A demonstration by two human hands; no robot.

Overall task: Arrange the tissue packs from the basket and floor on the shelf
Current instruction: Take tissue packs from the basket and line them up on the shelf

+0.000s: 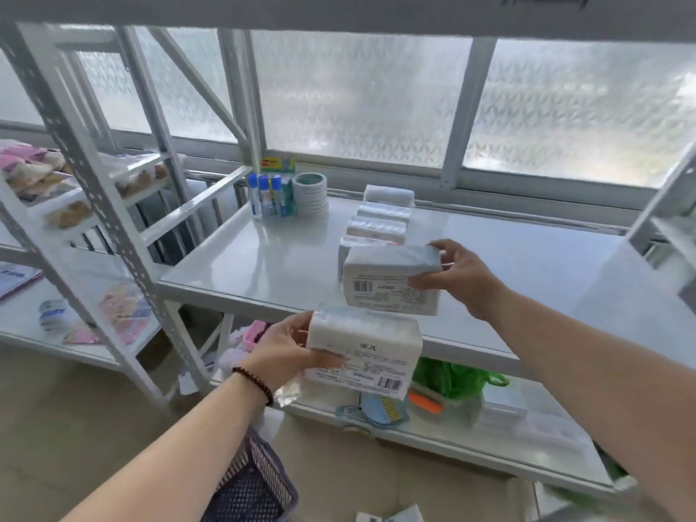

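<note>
Right hand (461, 275) clamped on the right end of a tissue pack (391, 280), barcode face toward camera, held over the front part of the white shelf (241, 273). Just beyond that hand, a row of tissue packs (382, 220) runs back toward the window. Left hand (290, 348) grips the left end of a second tissue pack (363, 354), below and nearer than the first, in front of the shelf edge. Dark basket (252, 484) sits under the left forearm.

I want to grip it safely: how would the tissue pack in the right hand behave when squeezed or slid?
The pack is probably soft and light: the right hand holds it by one end. Its glossy wrap may slip.
</note>
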